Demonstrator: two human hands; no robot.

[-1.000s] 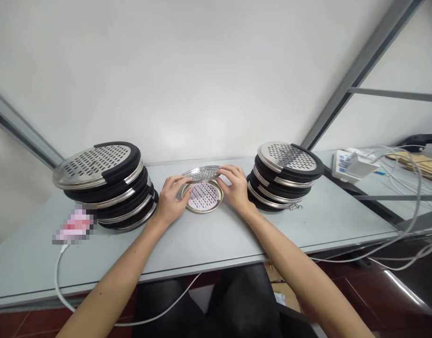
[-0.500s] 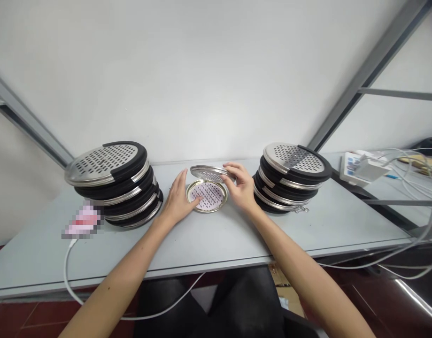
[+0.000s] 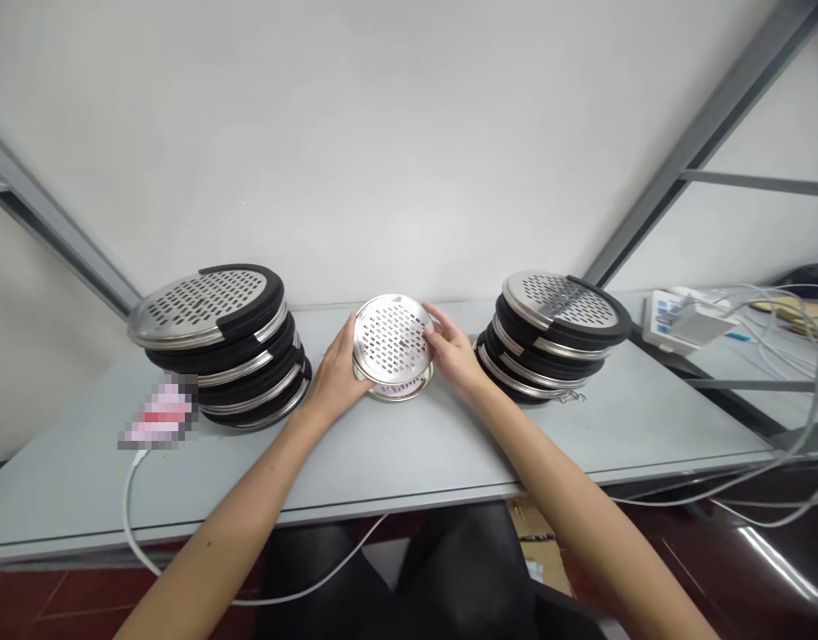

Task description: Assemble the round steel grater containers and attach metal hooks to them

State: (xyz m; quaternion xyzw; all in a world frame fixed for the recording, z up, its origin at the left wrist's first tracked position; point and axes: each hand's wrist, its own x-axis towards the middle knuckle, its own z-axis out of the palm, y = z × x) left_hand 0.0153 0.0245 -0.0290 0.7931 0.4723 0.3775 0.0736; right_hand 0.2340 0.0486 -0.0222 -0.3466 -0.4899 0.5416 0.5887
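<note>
A round silver metal disc with slotted holes [image 3: 392,342] is tilted so that its perforated face shows. My right hand [image 3: 454,354] grips it at the right edge, with the thumb on the face. Curled along its left edge is my left hand [image 3: 337,372], its thumb low by the rim and partly hidden. Beneath the disc a second round slotted piece with a gold-coloured rim [image 3: 404,394] lies on the table, mostly covered; a strip of its pale inside is visible.
Stacks of slotted discs with black edging stand at left [image 3: 209,356] and right [image 3: 556,338] on the grey table [image 3: 409,462]. A pixelated pink object [image 3: 159,416] with a white cable lies left. A white power strip [image 3: 669,320] and tangled cables are at right.
The slotted disc has turned from nearly edge-on to face me and come lower, now covering most of the piece below. My left hand has closed in on its left edge.
</note>
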